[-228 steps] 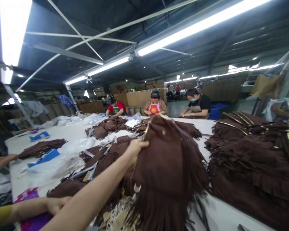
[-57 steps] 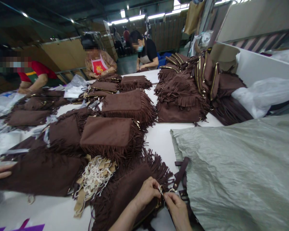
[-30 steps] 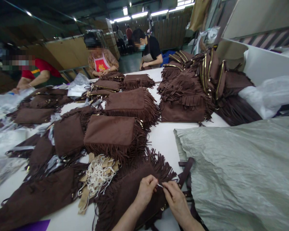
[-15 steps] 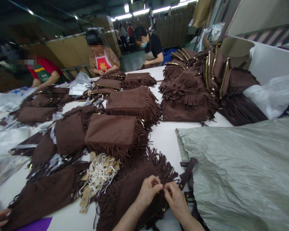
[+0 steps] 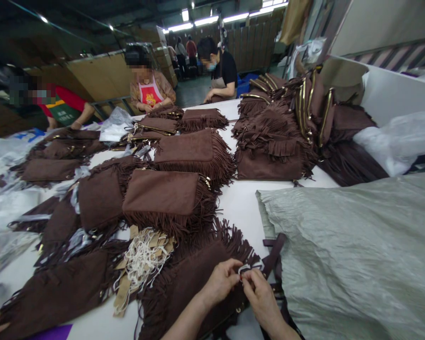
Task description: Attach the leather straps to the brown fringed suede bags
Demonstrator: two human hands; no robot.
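Both hands meet over the right part of a dark brown fringed bag (image 5: 193, 278) that lies on the table in front of me. A looped white string (image 5: 246, 268) shows at the fingertips. My left hand (image 5: 219, 282) pinches it between thumb and forefinger. My right hand (image 5: 261, 295) is closed on the string from the other side, its fingertips close to the left ones. The string's ends are hidden by the fingers. Left of the bag lies a tangled heap of tan hang tags (image 5: 122, 295) with white strings (image 5: 145, 255).
Further brown fringed bags (image 5: 161, 191) cover the table ahead, and a pile with gold zippers (image 5: 301, 108) rises at the back right. A grey-green plastic sheet (image 5: 350, 245) lies right of my hands. Several co-workers (image 5: 152, 89) are across the table; another person's fingers show at lower left.
The white string shows more now, as a loop above my fingertips. My left fingers have spread a little upward. The view has shifted slightly.
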